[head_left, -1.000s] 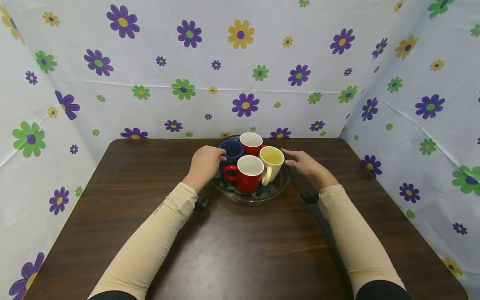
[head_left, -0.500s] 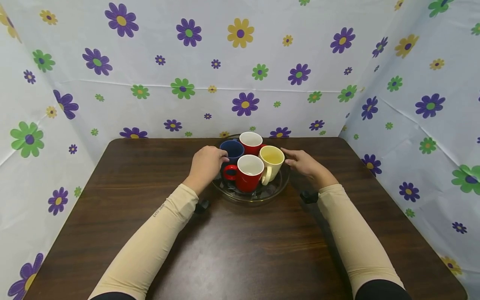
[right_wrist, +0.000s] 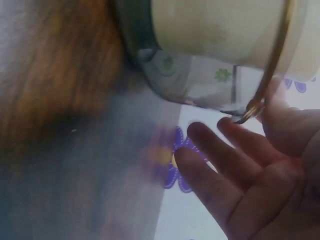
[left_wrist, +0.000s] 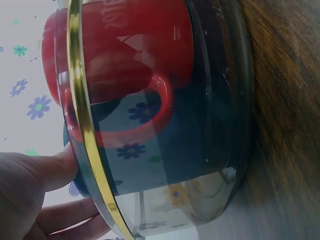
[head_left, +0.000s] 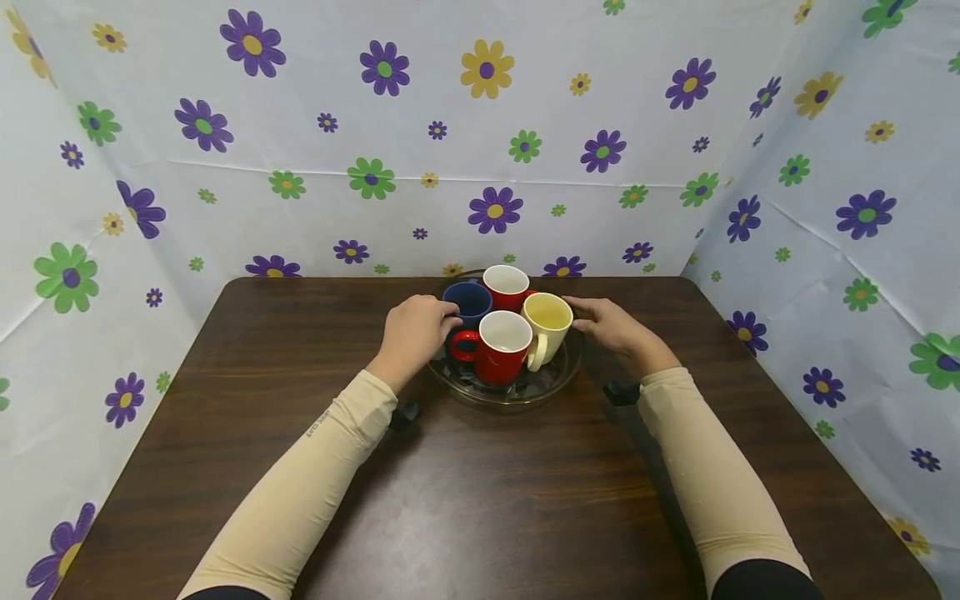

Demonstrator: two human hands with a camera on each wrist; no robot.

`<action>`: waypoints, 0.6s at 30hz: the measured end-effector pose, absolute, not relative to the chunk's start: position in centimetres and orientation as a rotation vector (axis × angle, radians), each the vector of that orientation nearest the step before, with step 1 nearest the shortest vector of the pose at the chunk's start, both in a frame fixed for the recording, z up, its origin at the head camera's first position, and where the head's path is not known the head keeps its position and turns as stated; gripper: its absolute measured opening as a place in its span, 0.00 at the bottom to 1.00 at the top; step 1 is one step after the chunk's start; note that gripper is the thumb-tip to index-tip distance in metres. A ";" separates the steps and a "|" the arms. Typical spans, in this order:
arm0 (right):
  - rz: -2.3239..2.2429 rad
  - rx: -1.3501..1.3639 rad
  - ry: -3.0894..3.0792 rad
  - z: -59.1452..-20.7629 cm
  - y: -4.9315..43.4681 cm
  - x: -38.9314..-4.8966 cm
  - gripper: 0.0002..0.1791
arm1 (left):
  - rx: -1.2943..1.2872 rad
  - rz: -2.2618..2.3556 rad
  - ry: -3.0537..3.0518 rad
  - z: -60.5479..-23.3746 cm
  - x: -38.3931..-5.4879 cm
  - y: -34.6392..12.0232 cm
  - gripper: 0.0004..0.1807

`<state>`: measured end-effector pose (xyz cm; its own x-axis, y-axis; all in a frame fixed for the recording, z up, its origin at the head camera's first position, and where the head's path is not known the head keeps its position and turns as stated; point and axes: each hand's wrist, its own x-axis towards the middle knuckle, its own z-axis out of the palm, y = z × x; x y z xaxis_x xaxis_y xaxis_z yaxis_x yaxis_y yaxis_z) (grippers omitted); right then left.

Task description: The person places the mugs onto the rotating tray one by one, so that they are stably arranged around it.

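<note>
A clear glass bowl (head_left: 510, 396) with a gold rim stands at the far middle of the table. Inside it are a blue mug (head_left: 472, 307), a front red mug (head_left: 498, 362), a rear red mug (head_left: 508, 287) and a yellow mug (head_left: 547, 323). My left hand (head_left: 416, 333) grips the bowl's left rim beside the blue mug; in the left wrist view its thumb (left_wrist: 57, 167) meets the gold rim, fingers lower down outside. On the opposite side, my right hand (head_left: 613, 329) pinches the rim next to the yellow mug, several fingers (right_wrist: 215, 187) spread below.
The dark wooden table (head_left: 525, 500) has its back edge just behind the bowl. A white flowered cloth (head_left: 420, 200) hangs behind the table and along both sides. Black wrist-camera pieces (head_left: 621, 392) sit under the forearms.
The view has shifted very slightly. Both hands keep their places on the rim, and the bowl and mugs show no clear movement.
</note>
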<state>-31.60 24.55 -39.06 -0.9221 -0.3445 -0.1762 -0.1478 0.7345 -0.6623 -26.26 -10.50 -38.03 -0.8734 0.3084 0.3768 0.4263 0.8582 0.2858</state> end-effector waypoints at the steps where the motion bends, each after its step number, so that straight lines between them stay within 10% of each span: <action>1: -0.961 -0.398 2.657 -38.9 24.5 -31.6 0.30 | -0.551 -0.522 -2.712 -38.1 -26.3 -10.5 0.11; 18: -0.757 -0.558 2.673 -32.6 18.7 -36.8 0.28 | -0.527 -0.488 -2.693 -38.6 -26.0 -10.6 0.11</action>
